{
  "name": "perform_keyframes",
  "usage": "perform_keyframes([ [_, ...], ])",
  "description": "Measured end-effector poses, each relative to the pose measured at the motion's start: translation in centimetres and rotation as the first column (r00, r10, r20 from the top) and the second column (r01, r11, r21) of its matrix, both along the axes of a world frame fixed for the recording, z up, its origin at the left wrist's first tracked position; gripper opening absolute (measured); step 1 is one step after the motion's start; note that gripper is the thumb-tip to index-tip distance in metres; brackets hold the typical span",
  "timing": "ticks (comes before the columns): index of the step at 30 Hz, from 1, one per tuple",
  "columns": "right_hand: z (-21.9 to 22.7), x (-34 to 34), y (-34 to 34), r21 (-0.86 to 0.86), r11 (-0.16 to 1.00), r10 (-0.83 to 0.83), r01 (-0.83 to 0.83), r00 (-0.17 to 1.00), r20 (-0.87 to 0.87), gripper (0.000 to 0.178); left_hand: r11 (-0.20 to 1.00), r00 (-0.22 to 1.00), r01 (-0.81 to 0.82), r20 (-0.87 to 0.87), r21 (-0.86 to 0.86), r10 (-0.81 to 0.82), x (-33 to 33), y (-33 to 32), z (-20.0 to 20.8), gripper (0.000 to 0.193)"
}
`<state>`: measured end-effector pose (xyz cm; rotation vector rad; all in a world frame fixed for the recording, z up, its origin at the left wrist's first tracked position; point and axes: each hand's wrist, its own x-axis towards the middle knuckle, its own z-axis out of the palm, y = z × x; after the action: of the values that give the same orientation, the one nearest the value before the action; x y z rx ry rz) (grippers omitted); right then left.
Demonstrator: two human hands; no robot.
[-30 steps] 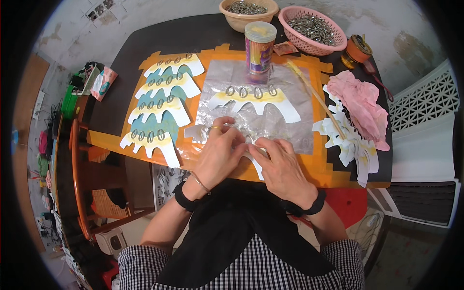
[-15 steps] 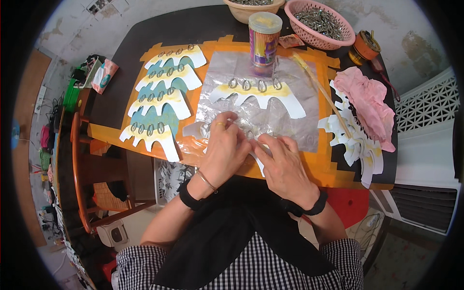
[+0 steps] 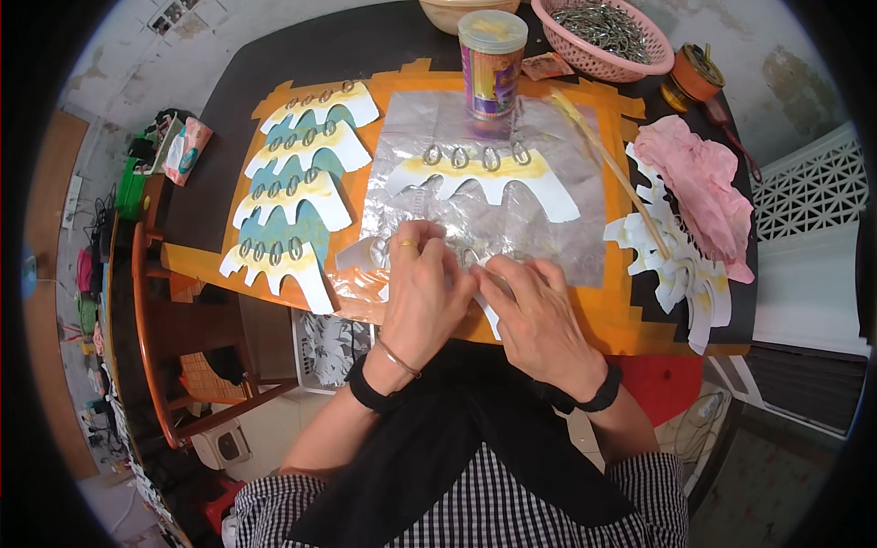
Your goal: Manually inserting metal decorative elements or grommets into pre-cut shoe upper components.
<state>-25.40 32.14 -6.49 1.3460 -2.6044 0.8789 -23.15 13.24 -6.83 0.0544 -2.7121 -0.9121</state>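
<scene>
Side by side at the table's near edge, both my hands work over a white scalloped piece (image 3: 490, 317), which they mostly cover. My left hand (image 3: 422, 283) has its fingers curled together over the left part, and what its fingertips hold is hidden. My right hand (image 3: 537, 310) pinches the right part with thumb and forefinger, close to a small oval metal ring (image 3: 470, 258). Just beyond them, another white scalloped piece (image 3: 493, 183), with a yellow smear and a row of metal rings, lies on a grey plastic sheet (image 3: 575, 247).
Several similar ringed pieces (image 3: 306, 201) overlap at the left. A lidded tub (image 3: 493, 68) stands behind the sheet, near a pink basket of metal rings (image 3: 607, 41). To the right are a yellow-tipped stick (image 3: 607, 160), stacked white pieces (image 3: 671, 265) and a pink cloth (image 3: 694, 183).
The view has shifted slightly. My hands stay over the same piece, with the left fingers drawn slightly toward me.
</scene>
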Motion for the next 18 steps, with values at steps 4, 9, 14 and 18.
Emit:
perform_keyframes([
  [4, 0.1, 0.0, 0.0, 0.034, 0.999, -0.006, 0.006, 1.000, 0.004, 0.049, 0.996, 0.999, -0.016, 0.036, 0.084, 0.013, 0.1, 0.1, 0.2, 0.017],
  [9, 0.3, 0.0, -0.1, 0.060, 0.998, -0.010, 0.010, 1.000, 0.004, 0.051, 0.963, 0.996, -0.051, 0.084, 0.265, 0.030, -0.1, 0.0, 1.1, 0.017],
  [14, 0.1, -0.1, -0.1, 0.038, 0.999, -0.003, 0.003, 1.000, -0.004, 0.052, 0.967, 0.996, -0.006, 0.087, 0.254, -0.017, 0.2, -0.4, 0.7, 0.020],
  [18, 0.2, -0.2, 0.0, 0.034, 0.999, -0.004, 0.005, 1.000, -0.020, 0.053, 0.944, 0.992, -0.004, 0.117, 0.330, -0.037, 0.4, -0.2, 1.1, 0.020],
])
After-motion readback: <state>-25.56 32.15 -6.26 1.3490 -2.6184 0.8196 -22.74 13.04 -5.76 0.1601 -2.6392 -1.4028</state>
